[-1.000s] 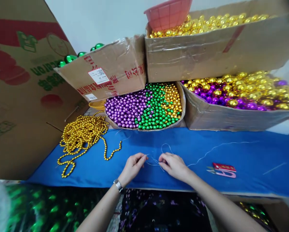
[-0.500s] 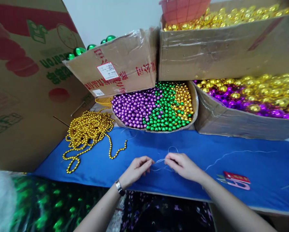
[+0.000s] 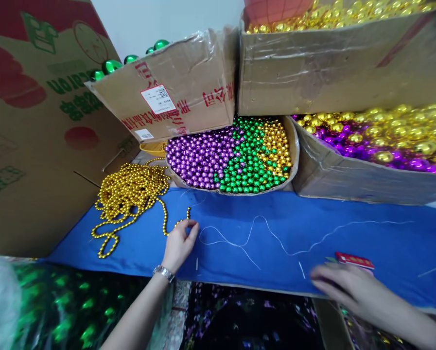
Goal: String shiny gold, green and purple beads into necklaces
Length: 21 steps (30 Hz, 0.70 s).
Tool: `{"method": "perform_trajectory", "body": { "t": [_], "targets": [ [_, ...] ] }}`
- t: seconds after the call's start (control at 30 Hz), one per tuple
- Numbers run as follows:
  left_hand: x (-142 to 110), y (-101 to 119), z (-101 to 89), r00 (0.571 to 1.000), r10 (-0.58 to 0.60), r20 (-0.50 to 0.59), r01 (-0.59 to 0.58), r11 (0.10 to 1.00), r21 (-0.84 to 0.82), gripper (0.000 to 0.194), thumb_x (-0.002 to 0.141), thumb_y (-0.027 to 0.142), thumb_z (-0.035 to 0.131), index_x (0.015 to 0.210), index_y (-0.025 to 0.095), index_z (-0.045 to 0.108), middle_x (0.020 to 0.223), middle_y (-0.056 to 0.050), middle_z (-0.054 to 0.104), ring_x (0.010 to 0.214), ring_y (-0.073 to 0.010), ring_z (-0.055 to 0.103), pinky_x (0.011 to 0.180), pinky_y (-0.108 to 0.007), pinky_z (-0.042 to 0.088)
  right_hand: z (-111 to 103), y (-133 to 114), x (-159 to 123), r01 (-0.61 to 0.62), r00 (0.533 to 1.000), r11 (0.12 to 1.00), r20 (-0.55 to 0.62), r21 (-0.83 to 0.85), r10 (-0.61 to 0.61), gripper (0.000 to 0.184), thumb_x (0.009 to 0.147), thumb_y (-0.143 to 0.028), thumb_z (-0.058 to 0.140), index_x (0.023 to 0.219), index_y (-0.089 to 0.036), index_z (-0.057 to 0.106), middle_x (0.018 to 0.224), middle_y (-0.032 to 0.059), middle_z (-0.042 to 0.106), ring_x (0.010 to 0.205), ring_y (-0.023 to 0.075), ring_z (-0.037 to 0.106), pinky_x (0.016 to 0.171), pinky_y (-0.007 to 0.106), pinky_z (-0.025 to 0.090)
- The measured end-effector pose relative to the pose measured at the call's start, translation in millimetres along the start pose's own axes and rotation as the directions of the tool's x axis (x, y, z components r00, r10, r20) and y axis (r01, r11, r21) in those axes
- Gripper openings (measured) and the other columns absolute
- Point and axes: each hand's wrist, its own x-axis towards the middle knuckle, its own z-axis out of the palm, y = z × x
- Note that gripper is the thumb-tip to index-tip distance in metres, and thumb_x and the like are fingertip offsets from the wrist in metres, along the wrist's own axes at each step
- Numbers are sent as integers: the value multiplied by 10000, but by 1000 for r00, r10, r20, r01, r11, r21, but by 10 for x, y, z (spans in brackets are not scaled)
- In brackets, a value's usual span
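My left hand (image 3: 180, 243), wearing a metal watch, is beside the loose end of a gold bead string (image 3: 165, 214), covering part of it. Its thumb and forefinger are pinched; what is in them, if anything, is too small to make out. Just right of those fingertips, a thin clear thread (image 3: 272, 236) forms a loop and runs in waves across the blue cloth (image 3: 225, 267). My right hand (image 3: 338, 284), smeared by motion, is over the pink-handled thread snips, which are mostly hidden beneath it. A small red packet (image 3: 354, 260) lies just behind that hand.
A heap of gold bead strings (image 3: 130, 189) lies at the left by a tall carton (image 3: 28, 170). Behind the cloth, a box (image 3: 294, 170) holds purple, green and gold beads. More bead boxes (image 3: 330, 73) are stacked above and right. Green balls in plastic (image 3: 72, 311) sit lower left.
Both hands were together on the thread; now they are apart. My left hand has moved left to the gold string's end, my right hand right to the snips. The thread loop lies on the cloth.
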Motion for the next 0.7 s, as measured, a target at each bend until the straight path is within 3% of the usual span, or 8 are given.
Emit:
{"method": "perform_trajectory", "body": {
  "t": [0.03, 0.07, 0.2, 0.33, 0.47, 0.57, 0.7],
  "targets": [
    [51, 4, -26, 999, 24, -44, -21, 997, 68, 326, 860, 458, 392, 949, 210, 585, 857, -36, 652, 636, -155, 563, 629, -265, 425, 53, -167, 188, 60, 997, 998, 47, 32, -61, 243, 916, -397, 404, 905, -290, 622, 851, 14, 644, 737, 155, 603, 674, 260, 455],
    [111, 15, -45, 996, 37, -76, -28, 993, 114, 325, 872, 440, 369, 958, 207, 579, 885, -43, 650, 670, -162, 573, 656, -269, 429, 124, -327, 373, 66, 998, 997, 21, 39, -67, 240, 933, -356, 372, 921, -275, 598, 876, 14, 632, 761, 149, 596, 699, 264, 452],
    [401, 103, -31, 985, 37, -169, 3, 973, 233, 299, 882, 361, 359, 920, 173, 588, 899, -82, 621, 815, -202, 565, 769, -308, 414, 522, -728, 867, 92, 995, 994, -20, -61, -94, 140, 882, -320, 466, 876, -225, 568, 872, 44, 587, 820, 204, 571, 705, 325, 454],
    [700, 188, 125, 978, 41, -203, 32, 939, 343, 297, 830, 403, 465, 923, 160, 609, 984, -134, 574, 991, -290, 479, 823, -396, 375, 830, -756, 982, 80, 994, 981, -56, -178, -91, 108, 847, -312, 519, 853, -213, 562, 876, 60, 558, 827, 242, 555, 635, 343, 463],
    [881, 228, 275, 985, 24, -170, 43, 926, 376, 272, 785, 391, 545, 880, 144, 609, 1026, -164, 541, 1015, -338, 440, 769, -430, 372, 913, -730, 991, 113, 991, 966, -39, -231, -126, 96, 861, -233, 494, 789, -204, 550, 828, 54, 552, 790, 220, 555, 649, 330, 463],
    [829, 261, 305, 990, 66, -121, -16, 927, 374, 214, 833, 332, 494, 861, 143, 588, 1027, -160, 546, 1023, -324, 435, 778, -418, 360, 904, -728, 1001, 123, 990, 964, -32, -237, -134, 110, 872, -205, 466, 789, -195, 537, 833, 61, 567, 777, 218, 559, 635, 324, 458],
    [475, 272, 242, 979, 204, 25, -200, 920, 337, 187, 898, 289, 398, 866, 173, 541, 870, -84, 595, 875, -224, 501, 773, -344, 364, 843, -690, 1002, 159, 986, 964, -24, -213, -167, 112, 889, -159, 421, 832, -194, 510, 791, 38, 589, 705, 180, 564, 616, 285, 446]
  ]
}}
